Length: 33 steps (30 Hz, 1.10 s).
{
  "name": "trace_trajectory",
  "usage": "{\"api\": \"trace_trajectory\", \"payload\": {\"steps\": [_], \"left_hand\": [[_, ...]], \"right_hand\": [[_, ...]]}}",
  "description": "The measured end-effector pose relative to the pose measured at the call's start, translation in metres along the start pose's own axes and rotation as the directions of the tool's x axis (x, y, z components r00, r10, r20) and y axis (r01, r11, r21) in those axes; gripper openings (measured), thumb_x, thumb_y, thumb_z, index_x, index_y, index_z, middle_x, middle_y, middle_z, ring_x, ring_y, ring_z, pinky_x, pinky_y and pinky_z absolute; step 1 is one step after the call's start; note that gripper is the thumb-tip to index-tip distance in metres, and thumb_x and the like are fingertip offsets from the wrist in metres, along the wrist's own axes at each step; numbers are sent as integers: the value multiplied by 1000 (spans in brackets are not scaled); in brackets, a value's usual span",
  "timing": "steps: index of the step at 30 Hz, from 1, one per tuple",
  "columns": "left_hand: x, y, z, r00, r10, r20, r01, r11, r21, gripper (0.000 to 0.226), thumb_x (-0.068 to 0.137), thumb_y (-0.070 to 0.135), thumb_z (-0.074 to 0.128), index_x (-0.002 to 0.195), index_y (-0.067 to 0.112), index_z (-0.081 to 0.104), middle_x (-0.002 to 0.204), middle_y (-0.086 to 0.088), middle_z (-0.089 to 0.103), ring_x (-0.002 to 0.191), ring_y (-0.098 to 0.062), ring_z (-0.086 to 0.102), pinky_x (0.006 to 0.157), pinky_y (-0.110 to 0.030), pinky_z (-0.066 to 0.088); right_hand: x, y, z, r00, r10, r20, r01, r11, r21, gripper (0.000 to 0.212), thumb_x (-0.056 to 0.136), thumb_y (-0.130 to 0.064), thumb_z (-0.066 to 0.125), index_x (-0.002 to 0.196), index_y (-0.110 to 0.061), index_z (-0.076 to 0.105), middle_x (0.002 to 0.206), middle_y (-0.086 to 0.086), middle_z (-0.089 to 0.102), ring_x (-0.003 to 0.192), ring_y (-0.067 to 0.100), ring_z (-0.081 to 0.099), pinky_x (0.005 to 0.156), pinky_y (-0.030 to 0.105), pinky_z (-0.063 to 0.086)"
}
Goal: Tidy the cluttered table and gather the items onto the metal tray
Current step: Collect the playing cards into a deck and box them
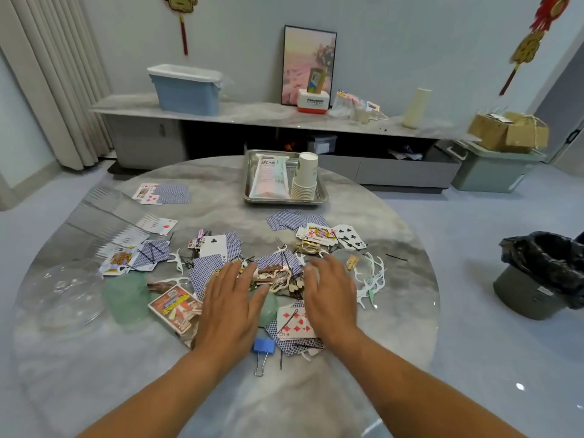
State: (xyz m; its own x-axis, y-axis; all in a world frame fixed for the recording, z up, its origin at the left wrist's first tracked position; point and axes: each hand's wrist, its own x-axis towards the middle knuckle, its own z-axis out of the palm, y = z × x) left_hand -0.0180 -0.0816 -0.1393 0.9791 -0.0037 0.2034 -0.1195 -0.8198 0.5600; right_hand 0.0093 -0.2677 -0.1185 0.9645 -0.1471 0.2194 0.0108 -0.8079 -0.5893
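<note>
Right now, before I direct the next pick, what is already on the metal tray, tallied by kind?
On the metal tray:
Plastic packet: 1
Stack of paper cups: 1 (single cups too tightly nested to count)
Total: 2

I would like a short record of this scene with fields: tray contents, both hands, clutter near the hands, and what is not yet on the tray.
tray contents: metal tray holds paper cup stack and white packet
left hand: open, over clutter
right hand: open, over clutter
near hands: playing cards, blue binder clip
not on tray: cards, clip
</note>
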Motion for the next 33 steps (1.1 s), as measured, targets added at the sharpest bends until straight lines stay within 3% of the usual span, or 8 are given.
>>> {"api": "trace_trajectory", "payload": {"steps": [3,7,15,18,22,26,30,33], "left_hand": [[36,7,-3,993,-78,89,77,997,8,67,99,67,18,159,36,21,169,3,8,156,-15,-1,125,-39,4],[86,3,2,970,-143,196,124,987,104,67,102,65,19,160,32,17,169,-8,4,156,-25,-2,125,-45,5],[188,6,37,948,-79,307,19,980,196,63,105,56,26,161,31,11,169,-11,4,155,-32,-1,124,-46,7],[221,8,49,917,-45,396,-62,965,254,64,106,52,28,162,28,10,169,-11,0,155,-31,-6,126,-46,5],[241,16,69,904,-13,428,-91,971,221,66,105,58,24,162,32,5,169,-11,-3,156,-27,-6,126,-45,2],[241,12,81,892,60,448,-211,931,296,58,108,50,19,161,35,3,170,-8,-5,156,-26,-9,126,-47,-2],[225,-4,71,876,173,451,-306,921,241,55,109,40,20,162,31,8,170,-6,2,156,-21,-2,124,-33,-6],[206,-14,54,861,169,480,-285,941,180,55,109,39,21,162,29,12,170,-2,6,156,-16,3,117,-23,-4]], "right_hand": [[46,16,-10,998,23,55,-19,997,-76,46,106,-45,40,144,-25,53,159,5,38,148,23,28,123,42,20],[99,31,-8,990,81,114,-60,981,-182,53,104,-50,38,151,-26,44,161,10,34,150,29,26,123,46,20],[190,52,4,904,353,242,-273,911,-308,69,97,-70,27,158,-38,21,166,9,20,147,41,25,118,53,21],[204,58,14,875,388,289,-265,884,-385,70,98,-71,21,159,-38,18,166,9,19,150,39,19,120,56,17],[206,49,40,888,300,347,-143,900,-412,63,102,-63,16,161,-40,12,171,4,3,156,34,0,123,58,2],[193,38,59,900,138,414,32,925,-378,57,106,-52,14,162,-39,8,171,3,-1,157,33,-4,124,57,-1],[177,30,62,875,23,483,173,918,-357,56,108,-40,15,163,-31,9,171,4,5,157,28,1,126,49,5],[158,16,54,831,-100,548,303,906,-295,55,109,-29,14,162,-17,16,171,4,10,157,21,1,128,41,-1]]}}
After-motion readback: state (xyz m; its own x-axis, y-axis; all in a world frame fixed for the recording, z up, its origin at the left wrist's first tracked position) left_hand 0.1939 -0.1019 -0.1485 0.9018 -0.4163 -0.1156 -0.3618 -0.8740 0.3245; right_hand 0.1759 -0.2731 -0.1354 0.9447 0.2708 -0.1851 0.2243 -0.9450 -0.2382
